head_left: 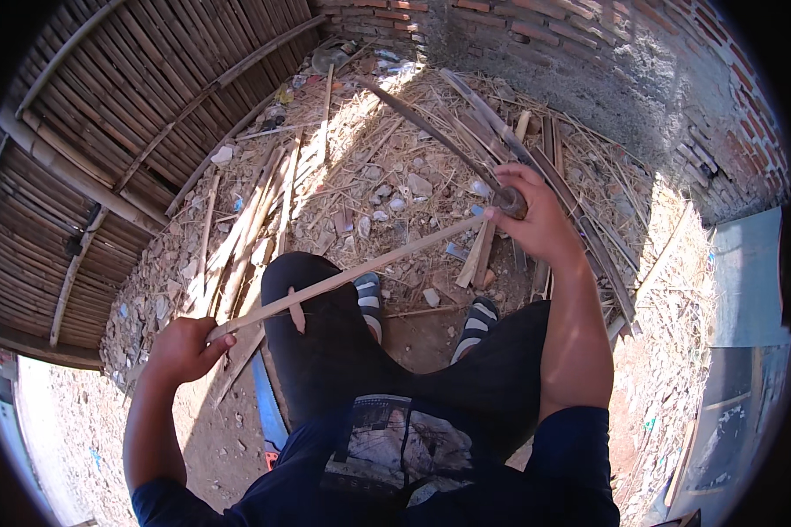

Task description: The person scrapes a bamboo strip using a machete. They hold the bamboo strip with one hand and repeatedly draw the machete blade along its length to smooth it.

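Observation:
A long, flat strip of bamboo or wood slants across my lap, over my left knee. My left hand is closed around its near left end. In my right hand is the dark handle of a machete, whose long, slightly curved blade points away to the far left. The strip's far end reaches the thumb of my right hand; whether that hand also pinches it I cannot tell. A small pale sliver lies on my left trouser leg, beneath the strip.
Split strips lie in a pile at left, and dark planks at right. A blue, blade-like tool with a red end rests by my left thigh. Rubble and straw cover the ground between a bamboo wall and a brick wall.

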A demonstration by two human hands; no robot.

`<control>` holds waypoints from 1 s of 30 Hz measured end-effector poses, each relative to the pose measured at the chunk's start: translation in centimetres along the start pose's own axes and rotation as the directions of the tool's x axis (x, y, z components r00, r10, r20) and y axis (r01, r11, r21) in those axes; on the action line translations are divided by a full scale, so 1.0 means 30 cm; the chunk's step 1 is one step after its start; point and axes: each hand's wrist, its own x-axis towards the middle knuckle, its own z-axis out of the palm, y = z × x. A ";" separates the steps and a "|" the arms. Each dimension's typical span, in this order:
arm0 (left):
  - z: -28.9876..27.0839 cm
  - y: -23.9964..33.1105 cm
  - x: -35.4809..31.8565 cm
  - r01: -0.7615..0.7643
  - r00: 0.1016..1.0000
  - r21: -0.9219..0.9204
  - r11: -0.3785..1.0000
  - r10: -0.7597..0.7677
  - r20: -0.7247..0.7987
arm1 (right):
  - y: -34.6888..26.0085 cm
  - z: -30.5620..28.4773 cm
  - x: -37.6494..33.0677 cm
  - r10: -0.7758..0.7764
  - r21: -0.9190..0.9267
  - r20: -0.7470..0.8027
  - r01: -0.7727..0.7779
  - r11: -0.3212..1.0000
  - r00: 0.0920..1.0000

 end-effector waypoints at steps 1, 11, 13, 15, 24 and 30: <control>-0.071 0.010 0.044 -0.047 0.999 0.007 0.999 0.047 -0.011 | -0.013 0.006 -0.006 -0.042 0.028 0.121 0.039 0.999 0.992; -0.503 0.222 0.302 -0.273 0.930 0.533 0.801 0.362 -0.067 | -0.037 0.120 -0.004 0.021 -0.037 0.502 -0.003 0.999 0.865; -0.548 0.269 0.337 -0.214 0.922 0.619 0.756 0.365 -0.127 | -0.020 0.125 -0.002 0.064 0.009 0.477 -0.078 0.997 0.877; -0.552 0.253 0.387 -0.284 0.628 0.757 0.588 0.711 -0.316 | 0.009 0.120 -0.007 0.089 0.071 0.408 -0.128 0.989 0.909; 0.210 0.505 0.597 -0.650 0.515 -0.630 0.425 -0.364 -0.776 | 0.018 0.078 0.046 0.238 0.181 0.312 -0.303 0.936 0.920; 0.465 0.991 0.670 -0.528 0.814 -0.778 0.340 0.464 -0.349 | 0.023 0.010 0.030 0.253 0.345 0.141 -0.287 0.894 0.957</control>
